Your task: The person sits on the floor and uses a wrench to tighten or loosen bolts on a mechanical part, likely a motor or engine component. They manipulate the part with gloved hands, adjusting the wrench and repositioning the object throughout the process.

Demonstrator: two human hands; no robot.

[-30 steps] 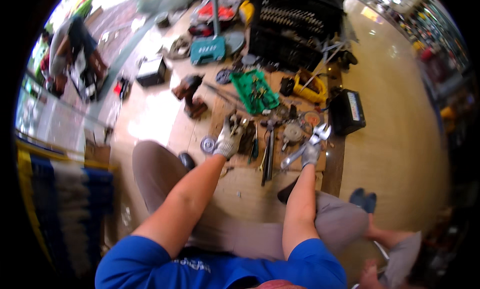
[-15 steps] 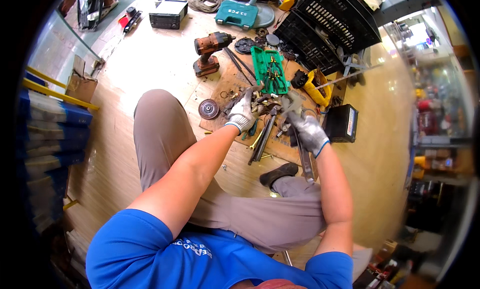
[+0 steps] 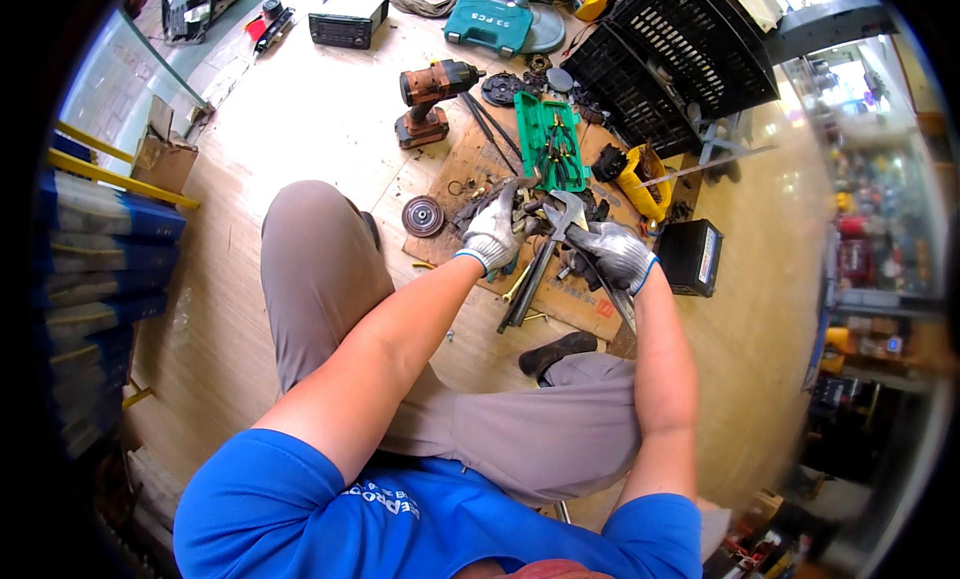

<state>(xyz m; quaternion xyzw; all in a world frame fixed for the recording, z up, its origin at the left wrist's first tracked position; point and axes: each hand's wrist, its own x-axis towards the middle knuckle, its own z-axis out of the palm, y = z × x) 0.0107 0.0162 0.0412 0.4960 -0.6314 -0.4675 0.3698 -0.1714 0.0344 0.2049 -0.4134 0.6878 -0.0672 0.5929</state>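
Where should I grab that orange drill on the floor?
Best by its handle. The drill lies on its side on the floor, clear of both gloved hands, its dark nose toward the green tool tray and its battery base nearer the person. The handle is the narrow part between; come from above.

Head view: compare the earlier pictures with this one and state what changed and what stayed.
Both gloved hands drew together: the right hand swung its wrench left to the dark part under the left hand. The drill and green plier tray kept their places on the floor.
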